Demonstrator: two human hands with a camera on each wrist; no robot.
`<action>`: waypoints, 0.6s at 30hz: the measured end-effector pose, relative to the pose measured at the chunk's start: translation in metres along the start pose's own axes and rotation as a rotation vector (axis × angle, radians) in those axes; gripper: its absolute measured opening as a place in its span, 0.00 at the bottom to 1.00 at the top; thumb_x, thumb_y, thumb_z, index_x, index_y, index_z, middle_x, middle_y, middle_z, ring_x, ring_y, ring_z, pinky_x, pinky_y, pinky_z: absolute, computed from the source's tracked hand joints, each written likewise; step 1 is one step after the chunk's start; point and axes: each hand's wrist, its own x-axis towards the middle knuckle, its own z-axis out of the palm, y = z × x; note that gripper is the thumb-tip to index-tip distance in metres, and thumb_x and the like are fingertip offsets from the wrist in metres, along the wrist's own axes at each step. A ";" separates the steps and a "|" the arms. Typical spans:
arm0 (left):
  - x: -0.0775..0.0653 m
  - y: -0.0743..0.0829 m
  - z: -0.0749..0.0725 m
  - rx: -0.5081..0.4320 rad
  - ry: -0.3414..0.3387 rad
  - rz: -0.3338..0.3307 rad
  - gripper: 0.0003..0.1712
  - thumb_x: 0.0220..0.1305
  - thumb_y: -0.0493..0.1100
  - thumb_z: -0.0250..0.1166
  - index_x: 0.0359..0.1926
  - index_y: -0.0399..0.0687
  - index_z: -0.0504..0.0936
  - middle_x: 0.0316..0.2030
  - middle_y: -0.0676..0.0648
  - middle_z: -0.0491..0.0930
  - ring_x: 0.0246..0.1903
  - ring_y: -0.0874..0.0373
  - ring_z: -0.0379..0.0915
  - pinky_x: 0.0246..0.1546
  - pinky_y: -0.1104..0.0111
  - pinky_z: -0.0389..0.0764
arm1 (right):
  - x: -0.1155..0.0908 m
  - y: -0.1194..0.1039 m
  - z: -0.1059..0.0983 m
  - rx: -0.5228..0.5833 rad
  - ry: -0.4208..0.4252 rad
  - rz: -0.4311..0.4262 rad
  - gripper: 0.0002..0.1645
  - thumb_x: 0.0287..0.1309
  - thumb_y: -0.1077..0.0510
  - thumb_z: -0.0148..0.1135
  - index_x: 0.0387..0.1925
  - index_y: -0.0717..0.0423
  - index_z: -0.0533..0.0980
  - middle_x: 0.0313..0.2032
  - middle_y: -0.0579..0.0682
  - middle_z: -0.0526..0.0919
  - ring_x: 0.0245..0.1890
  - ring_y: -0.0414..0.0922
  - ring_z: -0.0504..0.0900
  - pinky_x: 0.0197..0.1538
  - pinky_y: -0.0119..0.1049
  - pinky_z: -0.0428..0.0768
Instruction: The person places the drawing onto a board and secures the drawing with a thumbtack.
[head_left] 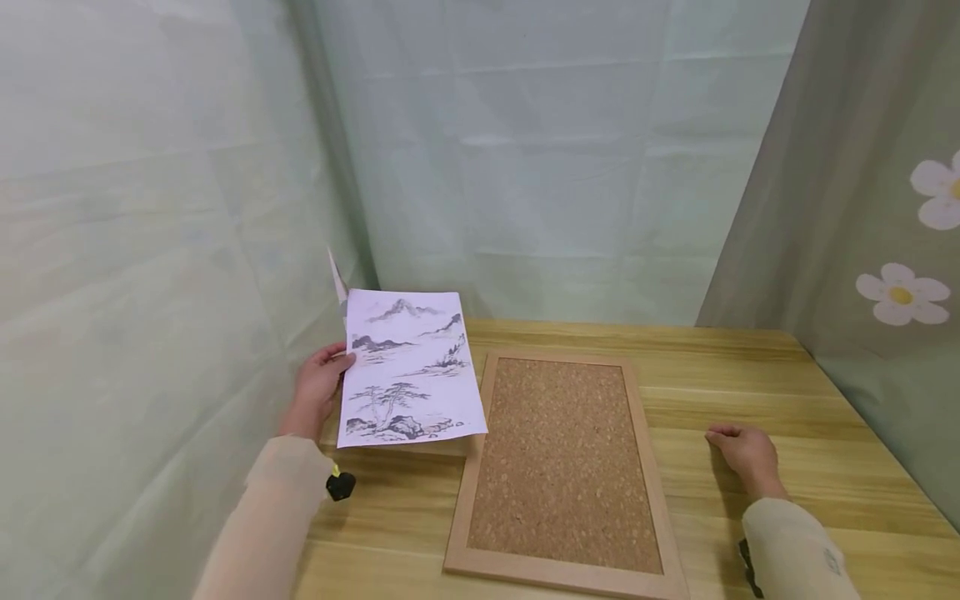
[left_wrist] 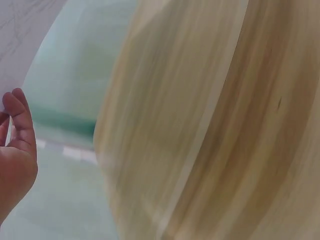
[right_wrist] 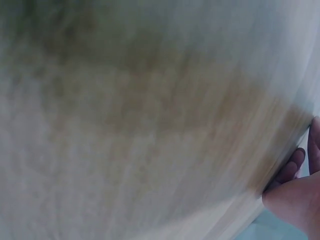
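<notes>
Well, from my distant seat I watched the person's bare left hand (head_left: 318,383) pinch the left edge of a white rectangular paper sheet (head_left: 405,371) printed with a grey ink landscape; the thumb lay on the printed face and the other fingers went mostly behind it; I took that hold at the margin as the reason nearly all the mountains and trees lay uncovered; the sheet tilted so its printed side faced the head camera, and the shading below suggested to me that it hung above the wood; a thin pale sliver (head_left: 337,279) jutted up behind its top left corner, and I could not tell whether it belonged to another sheet.

Just right of the paper, a rectangular brown cork board with a light wooden frame (head_left: 566,467) lay flat, face up; the sheet's lower right corner overlapped the frame's left side in the head view, though I could not tell if they touched; lying flat, the board seemed steady enough to need no hand on it.

Beyond the board, the person's bare right hand (head_left: 746,454) was well apart from both things, fingers loosely bent with nothing visible in them; it looked idle, low over the yellowish wood-grain table (head_left: 810,387); farther out, pale green fabric curtains (head_left: 540,167) enclosed the table.
</notes>
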 end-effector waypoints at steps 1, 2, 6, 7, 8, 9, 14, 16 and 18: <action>-0.001 0.000 0.005 -0.013 -0.010 0.007 0.24 0.69 0.37 0.63 0.63 0.37 0.70 0.36 0.55 0.76 0.30 0.66 0.74 0.31 0.76 0.76 | -0.001 0.000 0.000 0.002 -0.001 0.000 0.24 0.69 0.52 0.56 0.51 0.71 0.78 0.56 0.72 0.75 0.56 0.68 0.70 0.59 0.60 0.65; -0.002 0.000 0.010 -0.026 -0.023 0.014 0.23 0.69 0.36 0.63 0.63 0.36 0.71 0.35 0.56 0.77 0.30 0.67 0.74 0.31 0.76 0.76 | -0.001 0.000 0.000 0.002 0.000 -0.001 0.24 0.69 0.52 0.56 0.51 0.72 0.78 0.56 0.72 0.75 0.56 0.69 0.70 0.59 0.60 0.65; -0.006 0.004 0.017 -0.049 -0.036 0.061 0.21 0.69 0.34 0.61 0.61 0.32 0.71 0.29 0.58 0.77 0.27 0.68 0.74 0.30 0.76 0.75 | 0.018 -0.014 0.012 0.000 -0.031 -0.028 0.24 0.69 0.52 0.57 0.51 0.71 0.78 0.56 0.72 0.75 0.56 0.69 0.70 0.59 0.60 0.64; -0.008 0.005 0.017 -0.046 -0.034 0.072 0.21 0.70 0.33 0.61 0.60 0.31 0.71 0.29 0.58 0.78 0.27 0.68 0.74 0.29 0.76 0.75 | 0.024 -0.019 0.015 0.001 -0.043 -0.036 0.24 0.69 0.52 0.57 0.51 0.71 0.78 0.56 0.72 0.75 0.56 0.69 0.70 0.60 0.60 0.64; -0.009 0.006 0.018 -0.044 -0.034 0.078 0.20 0.70 0.33 0.61 0.60 0.31 0.71 0.28 0.58 0.78 0.27 0.68 0.74 0.29 0.76 0.75 | 0.030 -0.024 0.019 -0.002 -0.055 -0.047 0.24 0.69 0.52 0.57 0.51 0.71 0.78 0.56 0.72 0.75 0.56 0.69 0.70 0.60 0.60 0.63; -0.010 0.006 0.019 -0.046 -0.031 0.081 0.20 0.70 0.33 0.60 0.60 0.30 0.71 0.29 0.58 0.78 0.27 0.68 0.74 0.29 0.76 0.75 | 0.035 -0.029 0.023 -0.003 -0.068 -0.057 0.24 0.69 0.52 0.57 0.51 0.71 0.78 0.57 0.72 0.75 0.57 0.69 0.69 0.60 0.60 0.63; -0.019 0.008 0.022 -0.042 0.006 0.049 0.20 0.69 0.32 0.61 0.60 0.32 0.73 0.31 0.53 0.78 0.28 0.65 0.75 0.29 0.75 0.76 | 0.061 -0.053 0.043 0.005 -0.140 -0.106 0.25 0.70 0.51 0.56 0.52 0.71 0.77 0.57 0.72 0.74 0.58 0.70 0.68 0.61 0.61 0.62; -0.022 0.008 0.024 -0.037 0.025 0.037 0.19 0.69 0.32 0.61 0.59 0.33 0.74 0.33 0.52 0.78 0.28 0.64 0.75 0.29 0.74 0.76 | 0.070 -0.064 0.052 0.009 -0.164 -0.127 0.25 0.70 0.52 0.56 0.52 0.71 0.77 0.57 0.72 0.74 0.58 0.70 0.68 0.61 0.61 0.62; -0.025 0.009 0.025 -0.039 0.042 0.030 0.17 0.69 0.32 0.61 0.58 0.34 0.75 0.33 0.50 0.78 0.28 0.63 0.75 0.28 0.74 0.76 | 0.079 -0.074 0.061 0.014 -0.191 -0.148 0.25 0.70 0.52 0.56 0.53 0.71 0.77 0.57 0.72 0.74 0.58 0.70 0.68 0.61 0.61 0.62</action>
